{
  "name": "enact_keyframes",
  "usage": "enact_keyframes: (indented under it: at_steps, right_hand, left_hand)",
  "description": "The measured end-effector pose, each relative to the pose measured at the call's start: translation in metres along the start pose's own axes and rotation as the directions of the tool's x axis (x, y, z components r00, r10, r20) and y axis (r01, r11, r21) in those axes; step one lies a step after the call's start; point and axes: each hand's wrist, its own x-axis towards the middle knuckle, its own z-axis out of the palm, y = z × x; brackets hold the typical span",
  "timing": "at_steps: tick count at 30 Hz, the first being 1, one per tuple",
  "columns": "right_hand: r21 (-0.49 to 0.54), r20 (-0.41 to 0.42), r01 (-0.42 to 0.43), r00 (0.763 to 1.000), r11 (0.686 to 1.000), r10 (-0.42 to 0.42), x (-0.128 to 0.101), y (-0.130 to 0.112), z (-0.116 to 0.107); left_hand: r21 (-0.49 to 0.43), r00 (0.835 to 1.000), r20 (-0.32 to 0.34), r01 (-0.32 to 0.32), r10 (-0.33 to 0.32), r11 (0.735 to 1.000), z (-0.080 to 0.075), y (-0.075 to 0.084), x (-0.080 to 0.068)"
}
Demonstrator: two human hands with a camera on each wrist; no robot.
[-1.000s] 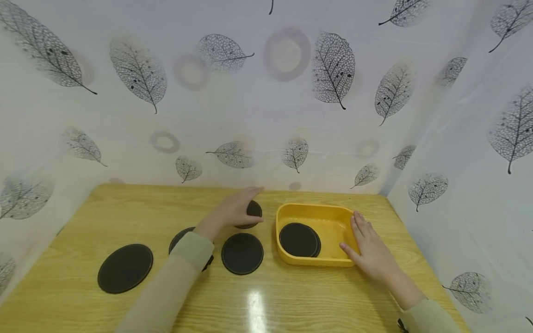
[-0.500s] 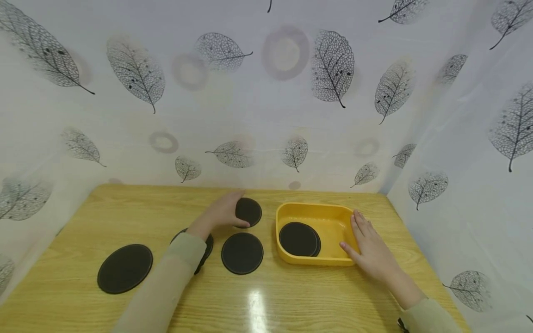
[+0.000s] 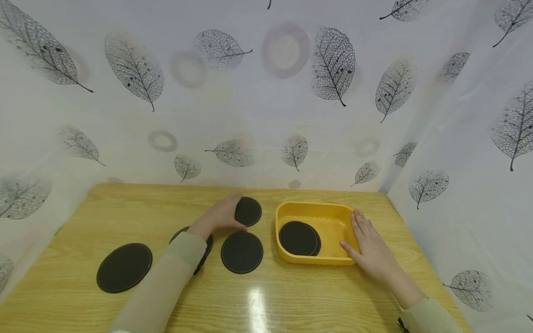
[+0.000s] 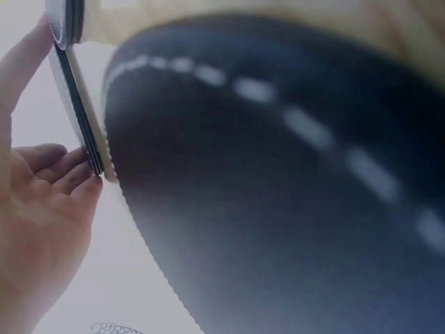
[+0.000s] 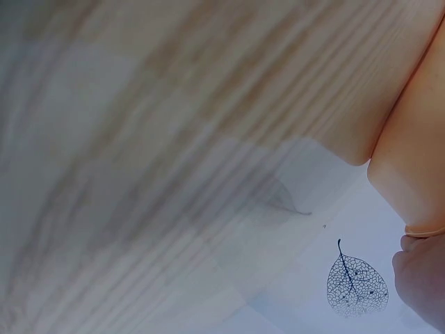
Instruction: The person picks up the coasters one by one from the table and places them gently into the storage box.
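Note:
My left hand [image 3: 220,215] reaches round the far black round coaster [image 3: 249,212], thumb at its near edge and fingers at its far edge. In the left wrist view, the thumb [image 4: 26,62] and fingertips [image 4: 73,174] meet the edges of thin dark layers [image 4: 75,104]. Another black coaster [image 4: 264,202] fills much of that view. My right hand [image 3: 372,249] rests on the right end of a yellow plastic bin [image 3: 316,261], fingers straight along the rim and thumb over the inside. Inside the bin, at the left, lies a dark coaster [image 3: 297,238] overlapping another.
A black coaster [image 3: 242,252] lies just in front of the left hand's coaster. One more [image 3: 208,247] is partly hidden beneath the left forearm, and a larger black disc [image 3: 125,267] lies at left. A leaf-patterned curtain [image 3: 258,92] surrounds the wooden table [image 3: 291,300].
My left hand has drawn back leftward from over the far coaster, and its thumb and fingers have come down to that coaster's edges. The right hand and bin have stayed put.

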Motion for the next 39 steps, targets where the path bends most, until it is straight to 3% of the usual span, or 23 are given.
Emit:
enact_keyframes:
  at_steps: [14,29,39]
  right_hand:
    - [-0.001,0.002,-0.005,1.000,1.000,0.005,0.000,0.000,0.000]
    - [-0.005,0.000,-0.001,1.000,1.000,0.001,0.001,0.000,0.000]
    - [-0.010,-0.003,-0.001,1.000,1.000,0.001,0.001,0.001,0.001]
  left_hand:
    - [0.010,1.000,0.008,0.021,-0.021,1.000,0.001,0.002,0.001]
    - [0.066,1.000,-0.025,-0.008,0.010,0.998,-0.001,0.002,0.000]
    - [0.140,0.995,-0.070,-0.053,0.064,0.989,-0.017,0.012,-0.003]
